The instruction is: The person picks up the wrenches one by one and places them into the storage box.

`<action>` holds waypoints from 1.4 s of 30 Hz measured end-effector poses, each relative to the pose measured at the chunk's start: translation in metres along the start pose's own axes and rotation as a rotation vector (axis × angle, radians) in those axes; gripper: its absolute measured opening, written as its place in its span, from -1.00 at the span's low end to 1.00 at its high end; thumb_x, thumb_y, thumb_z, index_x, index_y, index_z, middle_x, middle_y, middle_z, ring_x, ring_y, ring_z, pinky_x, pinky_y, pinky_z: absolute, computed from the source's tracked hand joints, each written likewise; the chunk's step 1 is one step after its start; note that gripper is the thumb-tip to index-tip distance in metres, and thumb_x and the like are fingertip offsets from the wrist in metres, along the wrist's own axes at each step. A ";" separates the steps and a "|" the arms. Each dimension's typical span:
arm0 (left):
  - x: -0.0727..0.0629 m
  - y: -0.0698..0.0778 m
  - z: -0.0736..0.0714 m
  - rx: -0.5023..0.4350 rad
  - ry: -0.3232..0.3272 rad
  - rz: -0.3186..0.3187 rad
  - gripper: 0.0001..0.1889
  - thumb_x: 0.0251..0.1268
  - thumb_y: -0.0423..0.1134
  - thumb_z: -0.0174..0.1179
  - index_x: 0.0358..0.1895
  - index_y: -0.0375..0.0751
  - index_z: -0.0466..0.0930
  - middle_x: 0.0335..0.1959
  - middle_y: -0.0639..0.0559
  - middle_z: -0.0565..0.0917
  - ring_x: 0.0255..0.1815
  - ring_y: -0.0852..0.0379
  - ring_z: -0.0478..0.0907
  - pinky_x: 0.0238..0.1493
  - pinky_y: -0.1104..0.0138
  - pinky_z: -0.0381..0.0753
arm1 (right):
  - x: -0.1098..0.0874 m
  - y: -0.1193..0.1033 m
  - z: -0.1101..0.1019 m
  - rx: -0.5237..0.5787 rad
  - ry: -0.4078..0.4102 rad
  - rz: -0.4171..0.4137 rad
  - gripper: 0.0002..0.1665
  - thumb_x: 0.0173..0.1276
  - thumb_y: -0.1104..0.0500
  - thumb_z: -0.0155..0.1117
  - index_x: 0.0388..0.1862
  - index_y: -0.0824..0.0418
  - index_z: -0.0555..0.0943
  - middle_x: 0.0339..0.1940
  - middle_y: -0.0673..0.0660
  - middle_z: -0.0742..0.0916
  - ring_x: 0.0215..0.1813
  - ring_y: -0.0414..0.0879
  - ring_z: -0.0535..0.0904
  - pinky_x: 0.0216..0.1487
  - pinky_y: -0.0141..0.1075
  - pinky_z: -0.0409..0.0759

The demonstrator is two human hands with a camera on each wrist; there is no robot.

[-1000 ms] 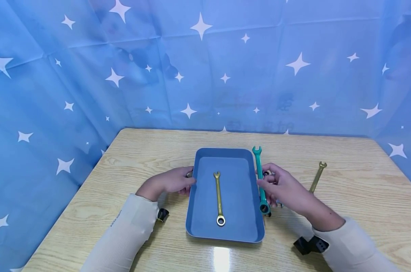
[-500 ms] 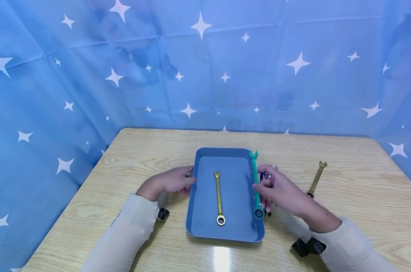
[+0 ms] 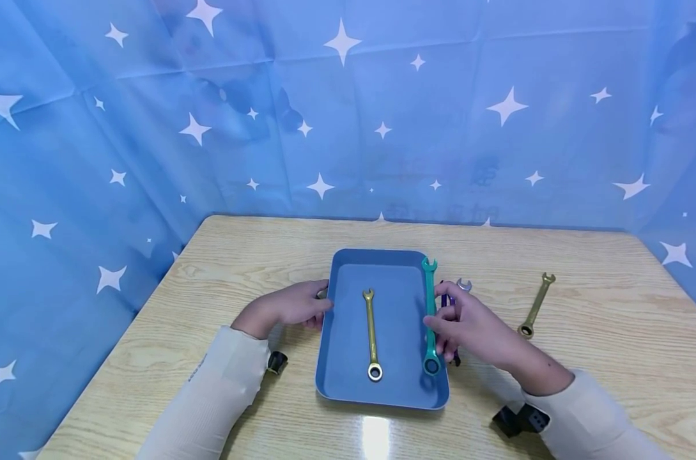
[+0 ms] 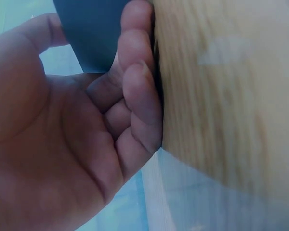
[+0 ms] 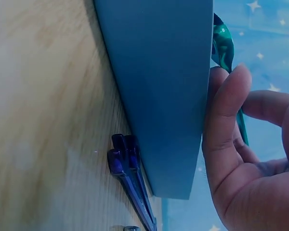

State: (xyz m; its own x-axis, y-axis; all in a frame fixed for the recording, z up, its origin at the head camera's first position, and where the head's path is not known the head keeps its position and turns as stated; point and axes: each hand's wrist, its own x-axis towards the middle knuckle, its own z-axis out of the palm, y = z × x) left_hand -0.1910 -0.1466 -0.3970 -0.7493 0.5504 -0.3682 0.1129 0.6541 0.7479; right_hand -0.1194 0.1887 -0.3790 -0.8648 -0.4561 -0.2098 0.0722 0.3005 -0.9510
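– What do we see first?
– The left hand (image 3: 290, 303), fingers bent, pinches the tray (image 3: 344, 345), between the side edges of the worktop (image 3: 255, 249); inside lies one gold wrench (image 3: 372, 332).
– And further?
– We see the right hand (image 3: 477, 326) pinching a green wrench (image 3: 431, 287) above the tray's right side.

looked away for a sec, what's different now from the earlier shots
The right hand, already holding the green wrench, has carried it leftward and slightly toward the person, from just outside the right rim of the tray to just inside it in the head view. The gold wrench on the table, partly hidden before, now shows whole. Unchanged: the left hand at the tray's left side, the tray, the gold wrench inside.
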 end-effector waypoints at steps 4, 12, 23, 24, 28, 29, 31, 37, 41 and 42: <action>0.000 0.000 0.000 -0.002 0.001 0.002 -0.57 0.49 -0.19 -0.09 0.36 -0.17 0.34 -0.49 -0.07 0.67 -0.54 0.09 0.57 -0.36 0.26 0.61 | 0.001 0.002 0.001 -0.005 0.000 -0.012 -0.39 0.49 0.18 0.20 0.25 0.36 0.07 -0.45 0.20 0.65 -0.55 0.02 0.65 -0.47 0.01 0.68; 0.002 -0.003 0.002 -0.006 -0.004 0.002 -0.52 0.50 -0.18 -0.09 0.43 -0.15 0.29 -0.49 -0.06 0.68 -0.55 0.09 0.56 -0.37 0.26 0.60 | -0.001 0.003 0.002 -0.030 0.014 0.003 -0.32 0.48 0.18 0.23 0.33 0.36 0.07 -0.37 0.24 0.68 -0.55 0.07 0.67 -0.40 0.00 0.71; 0.002 -0.001 0.002 -0.005 -0.007 -0.008 -0.55 0.52 -0.19 -0.10 0.40 -0.14 0.30 -0.47 -0.08 0.67 -0.54 0.08 0.56 -0.36 0.27 0.59 | 0.001 0.004 0.006 -0.121 0.056 -0.014 -0.31 0.44 0.23 0.26 0.35 0.37 0.11 -0.34 0.24 0.75 -0.40 0.07 0.72 -0.50 -0.08 0.69; 0.003 -0.001 0.002 -0.004 -0.008 -0.008 -0.55 0.52 -0.18 -0.10 0.40 -0.14 0.30 -0.48 -0.08 0.67 -0.54 0.09 0.56 -0.36 0.27 0.59 | 0.001 0.004 0.006 -0.123 0.057 -0.014 -0.30 0.43 0.23 0.26 0.35 0.38 0.10 -0.34 0.24 0.75 -0.40 0.06 0.72 -0.50 -0.08 0.68; 0.002 -0.002 0.001 0.006 -0.007 -0.009 -0.56 0.52 -0.18 -0.10 0.39 -0.13 0.32 -0.47 -0.07 0.68 -0.53 0.08 0.57 -0.34 0.27 0.60 | 0.001 0.003 0.008 -0.144 0.059 -0.007 -0.30 0.43 0.22 0.27 0.36 0.36 0.11 -0.36 0.22 0.75 -0.42 0.06 0.71 -0.54 -0.09 0.65; 0.002 -0.002 0.001 0.007 -0.004 -0.008 -0.57 0.51 -0.18 -0.10 0.37 -0.13 0.34 -0.47 -0.07 0.68 -0.52 0.08 0.58 -0.34 0.26 0.61 | 0.001 0.002 0.008 -0.154 0.060 -0.007 -0.29 0.43 0.21 0.27 0.36 0.36 0.11 -0.36 0.21 0.75 -0.42 0.06 0.70 -0.55 -0.09 0.64; 0.002 -0.003 0.000 0.011 0.002 -0.007 -0.59 0.51 -0.18 -0.10 0.34 -0.12 0.36 -0.46 -0.08 0.68 -0.51 0.07 0.58 -0.33 0.26 0.61 | 0.002 0.001 0.009 -0.170 0.062 -0.009 -0.29 0.43 0.19 0.28 0.36 0.36 0.12 -0.38 0.19 0.74 -0.44 0.06 0.69 -0.57 -0.10 0.62; 0.002 -0.003 -0.001 0.002 0.004 -0.004 -0.57 0.49 -0.17 -0.09 0.35 -0.13 0.35 -0.46 -0.09 0.67 -0.52 0.08 0.57 -0.34 0.26 0.60 | 0.003 -0.004 0.014 -0.217 0.080 -0.003 -0.31 0.42 0.22 0.28 0.36 0.35 0.15 -0.43 0.16 0.73 -0.63 0.02 0.59 -0.62 -0.14 0.57; 0.002 -0.003 -0.001 0.001 0.003 -0.010 -0.57 0.50 -0.17 -0.10 0.36 -0.13 0.34 -0.46 -0.08 0.67 -0.52 0.08 0.56 -0.34 0.26 0.60 | 0.006 -0.006 0.017 -0.236 0.084 -0.008 -0.34 0.41 0.24 0.28 0.32 0.34 0.16 -0.43 0.13 0.74 -0.66 0.01 0.57 -0.66 -0.17 0.56; 0.002 -0.003 -0.001 0.002 0.004 -0.012 -0.58 0.50 -0.18 -0.10 0.36 -0.11 0.34 -0.46 -0.08 0.66 -0.52 0.08 0.56 -0.34 0.26 0.60 | 0.007 -0.006 0.018 -0.232 0.080 -0.009 -0.35 0.41 0.24 0.28 0.31 0.34 0.16 -0.42 0.13 0.74 -0.62 0.02 0.59 -0.66 -0.16 0.57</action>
State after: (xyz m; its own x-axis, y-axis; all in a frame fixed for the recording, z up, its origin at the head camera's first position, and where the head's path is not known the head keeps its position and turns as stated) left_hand -0.1932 -0.1480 -0.3995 -0.7534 0.5402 -0.3750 0.1052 0.6620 0.7421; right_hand -0.1163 0.1686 -0.3790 -0.9021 -0.3947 -0.1743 -0.0438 0.4857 -0.8730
